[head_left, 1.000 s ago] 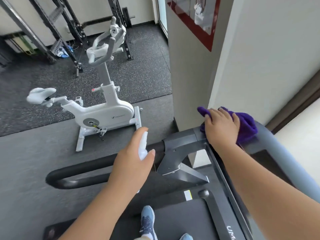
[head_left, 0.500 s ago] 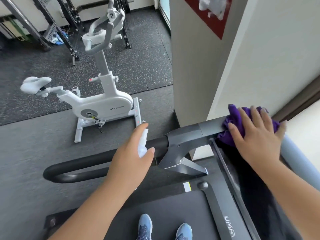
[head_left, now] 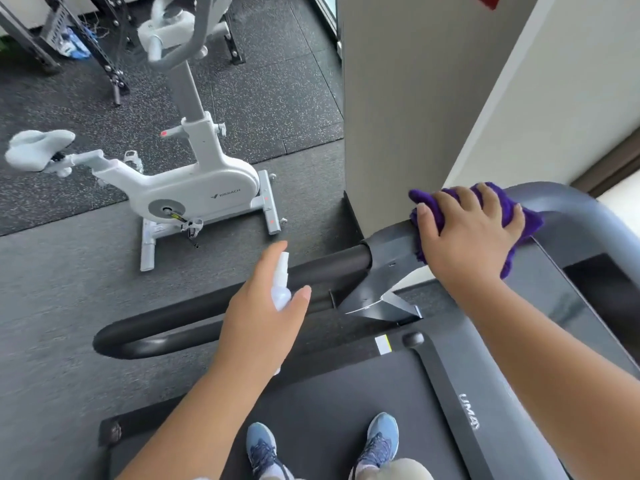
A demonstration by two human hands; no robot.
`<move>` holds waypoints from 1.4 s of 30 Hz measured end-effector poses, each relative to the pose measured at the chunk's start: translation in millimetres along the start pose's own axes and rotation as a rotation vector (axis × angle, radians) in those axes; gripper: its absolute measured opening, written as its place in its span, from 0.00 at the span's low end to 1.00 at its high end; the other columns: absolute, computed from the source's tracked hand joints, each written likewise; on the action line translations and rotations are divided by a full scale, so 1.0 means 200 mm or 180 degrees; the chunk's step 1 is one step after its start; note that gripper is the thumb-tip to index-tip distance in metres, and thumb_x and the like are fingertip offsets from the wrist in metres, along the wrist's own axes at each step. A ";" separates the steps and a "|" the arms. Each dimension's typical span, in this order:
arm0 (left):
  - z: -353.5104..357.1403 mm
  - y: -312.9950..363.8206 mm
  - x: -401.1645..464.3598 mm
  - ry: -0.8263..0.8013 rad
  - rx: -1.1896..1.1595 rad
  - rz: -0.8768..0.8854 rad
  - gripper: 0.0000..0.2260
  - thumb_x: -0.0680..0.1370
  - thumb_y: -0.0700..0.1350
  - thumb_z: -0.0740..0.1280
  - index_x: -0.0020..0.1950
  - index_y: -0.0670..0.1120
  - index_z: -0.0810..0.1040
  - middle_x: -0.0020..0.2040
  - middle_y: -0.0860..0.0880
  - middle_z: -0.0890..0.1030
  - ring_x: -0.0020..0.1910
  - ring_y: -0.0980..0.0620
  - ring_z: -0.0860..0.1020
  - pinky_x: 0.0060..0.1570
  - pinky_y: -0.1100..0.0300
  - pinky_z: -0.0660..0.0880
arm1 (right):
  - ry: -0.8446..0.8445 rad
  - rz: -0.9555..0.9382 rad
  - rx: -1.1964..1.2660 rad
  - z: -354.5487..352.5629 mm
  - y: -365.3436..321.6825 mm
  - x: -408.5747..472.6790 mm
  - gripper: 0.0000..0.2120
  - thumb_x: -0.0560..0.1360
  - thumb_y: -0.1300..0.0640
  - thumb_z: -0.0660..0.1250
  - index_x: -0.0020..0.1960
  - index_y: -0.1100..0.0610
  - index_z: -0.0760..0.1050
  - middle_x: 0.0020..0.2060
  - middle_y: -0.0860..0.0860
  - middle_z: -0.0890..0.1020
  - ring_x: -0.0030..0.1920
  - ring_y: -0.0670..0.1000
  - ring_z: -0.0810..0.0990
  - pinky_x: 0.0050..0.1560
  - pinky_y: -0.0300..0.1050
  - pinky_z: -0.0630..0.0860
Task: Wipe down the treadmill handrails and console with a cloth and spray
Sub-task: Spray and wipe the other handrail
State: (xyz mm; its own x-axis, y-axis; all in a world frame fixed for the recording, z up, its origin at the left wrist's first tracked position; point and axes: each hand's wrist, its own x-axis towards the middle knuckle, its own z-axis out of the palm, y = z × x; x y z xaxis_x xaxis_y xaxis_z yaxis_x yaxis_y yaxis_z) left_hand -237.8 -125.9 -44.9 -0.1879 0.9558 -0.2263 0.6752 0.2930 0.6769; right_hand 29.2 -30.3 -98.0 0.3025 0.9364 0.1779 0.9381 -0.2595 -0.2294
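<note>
The purple cloth (head_left: 519,216), judged soft and light, was pressed flat on the console (head_left: 568,271) by the right hand (head_left: 467,233) with spread fingers, while the small spray bottle (head_left: 281,289) was grasped by the left hand (head_left: 263,317).

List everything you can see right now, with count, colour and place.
cloth: one, purple, on the console's left corner, under the right hand
spray bottle: one, clear white, in the left hand
treadmill: one, black and grey, underfoot
left handrail: one, black, beside the belt
exercise bike: one, white, on the floor to the left
rack: one, dark metal, far left
shoes: two, blue, on the belt
left hand: grips the bottle
right hand: presses the cloth
</note>
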 end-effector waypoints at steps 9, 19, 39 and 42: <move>-0.42 -0.46 0.03 0.0000 -0.0216 -0.0143 0.24 0.78 0.55 0.68 0.70 0.70 0.63 0.59 0.54 0.79 0.55 0.49 0.77 0.51 0.52 0.72 | -0.0020 -0.0466 -0.0098 0.16 -0.75 -0.45 0.21 0.83 0.42 0.54 0.47 0.49 0.83 0.50 0.45 0.85 0.62 0.55 0.77 0.74 0.66 0.57; -0.83 -0.90 0.06 -0.0119 -0.0305 0.0035 0.30 0.81 0.48 0.64 0.75 0.74 0.56 0.61 0.59 0.72 0.58 0.56 0.72 0.56 0.56 0.67 | -0.0208 -0.0269 -0.0257 0.20 -1.28 -0.71 0.25 0.83 0.42 0.51 0.43 0.49 0.84 0.44 0.46 0.85 0.54 0.55 0.80 0.72 0.62 0.60; -0.69 -0.61 0.03 0.0398 -0.0105 0.0079 0.26 0.78 0.52 0.68 0.72 0.70 0.63 0.59 0.59 0.77 0.53 0.56 0.74 0.50 0.57 0.69 | -0.0740 -0.1925 0.0444 0.22 -1.39 -0.85 0.17 0.78 0.40 0.54 0.47 0.48 0.77 0.43 0.45 0.81 0.49 0.55 0.79 0.62 0.57 0.68; -0.61 -0.56 -0.02 0.0563 -0.0106 -0.0165 0.25 0.79 0.50 0.68 0.71 0.69 0.63 0.56 0.55 0.77 0.52 0.52 0.74 0.46 0.57 0.69 | -0.0570 -0.1893 0.0254 0.19 -1.11 -0.68 0.18 0.79 0.36 0.57 0.47 0.47 0.79 0.42 0.44 0.82 0.50 0.54 0.79 0.62 0.56 0.68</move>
State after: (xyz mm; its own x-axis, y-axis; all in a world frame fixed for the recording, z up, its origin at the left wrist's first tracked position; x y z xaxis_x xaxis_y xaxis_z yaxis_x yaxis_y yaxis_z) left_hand -399.3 -159.3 -33.7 -0.3462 0.9281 -0.1368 0.6379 0.3398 0.6911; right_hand -225.7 -91.3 -107.2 -0.3069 0.9420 0.1356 0.9197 0.3302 -0.2126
